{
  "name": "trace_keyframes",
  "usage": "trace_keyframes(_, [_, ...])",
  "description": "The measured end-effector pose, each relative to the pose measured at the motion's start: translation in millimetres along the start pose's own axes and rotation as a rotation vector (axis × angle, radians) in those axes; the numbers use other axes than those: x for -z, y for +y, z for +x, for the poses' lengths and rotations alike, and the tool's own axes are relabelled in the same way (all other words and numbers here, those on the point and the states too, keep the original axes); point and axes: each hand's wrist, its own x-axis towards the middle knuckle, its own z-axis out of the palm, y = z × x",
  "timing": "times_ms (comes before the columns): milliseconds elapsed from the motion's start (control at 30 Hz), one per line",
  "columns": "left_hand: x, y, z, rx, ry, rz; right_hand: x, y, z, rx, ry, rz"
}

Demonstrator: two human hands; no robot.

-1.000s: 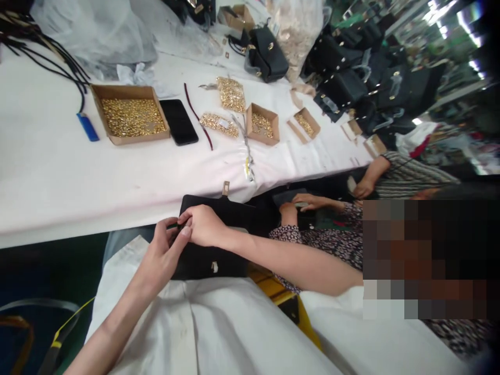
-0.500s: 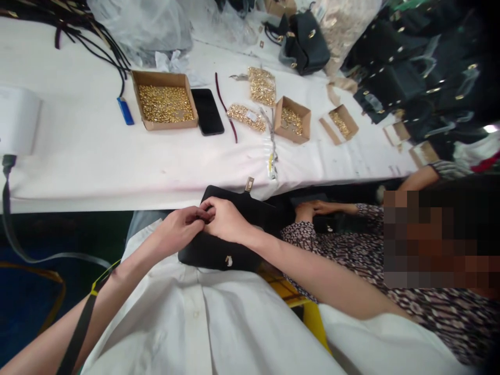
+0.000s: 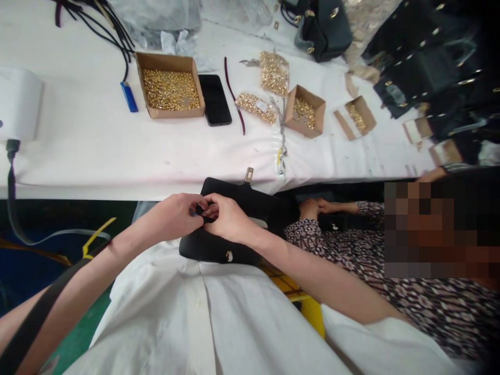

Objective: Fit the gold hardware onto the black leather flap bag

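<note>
A black handbag (image 3: 250, 200) lies on my lap against the table edge, its flap raised. A gold-coloured clasp plate (image 3: 249, 175) sticks up from the flap, and a small gold-coloured fitting (image 3: 229, 255) sits on the front. At the bag's left side, my left hand (image 3: 177, 212) is closed, thumb and fingers pinching a dark part of it. My right hand (image 3: 230, 219) meets it there, its fingers closed on the same part. Whether a small piece is also hidden between the fingertips cannot be made out.
On the white table (image 3: 164, 156) are an open box of gold-coloured fittings (image 3: 172, 91), a phone (image 3: 215, 100), a blue lighter (image 3: 128, 97) and smaller boxes (image 3: 304, 112). More black bags (image 3: 414, 78) are piled at right. A co-worker's hands (image 3: 312, 207) are close on my right.
My left hand has turned and arched, with a dark part now showing between thumb and fingers. My right hand stays nearly in place. The whole view has shifted slightly.
</note>
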Motion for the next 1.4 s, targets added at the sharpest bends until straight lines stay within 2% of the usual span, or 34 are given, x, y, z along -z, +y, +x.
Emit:
trace_keyframes(167, [11.4,-0.6,5.4,0.006,-0.078,0.139,-0.2,-1.9,-1.8,-0.04,-0.002,0.016])
trace_keyframes(333, [18.4,4.8,3.7,0.068,-0.119,0.382,-3.7,-2.8,-2.1,-0.058,0.011,0.073])
trace_keyframes(433, [25.0,10.4,6.3,0.093,-0.197,0.447,-8.1,-4.3,-2.5,-0.054,0.012,0.066])
trace_keyframes(500, [30.3,11.5,11.0,0.088,-0.246,0.417,-11.5,-6.1,-2.8,-0.044,0.016,0.041])
trace_keyframes(667, [37.2,-0.4,23.0,0.019,-0.384,0.109,-19.5,-9.2,-0.7,-0.055,0.065,0.025])
trace_keyframes(833, [31.6,-8.2,16.0,0.053,-0.346,0.091,-22.1,-8.0,3.0,-0.04,0.079,0.085])
trace_keyframes(967, [33.4,-3.8,6.1,0.097,-0.323,-0.099,-19.1,-11.1,3.5,-0.058,0.036,0.149])
trace_keyframes(1067, [35.8,-4.2,3.0,0.091,-0.355,-0.204,-18.0,-13.7,3.0,-0.097,0.016,0.187])
trace_keyframes(1200, [32.4,-13.3,3.3,0.067,-0.362,-0.179,-21.0,-14.2,1.4,-0.102,0.011,0.182])
trace_keyframes(1300, [29.9,-17.6,4.5,0.103,-0.324,-0.105,-23.8,-16.4,-1.4,-0.015,0.029,0.088])
trace_keyframes(1400, [31.0,-15.7,5.7,0.124,-0.341,-0.092,-24.4,-22.1,-4.3,0.078,0.055,-0.056])
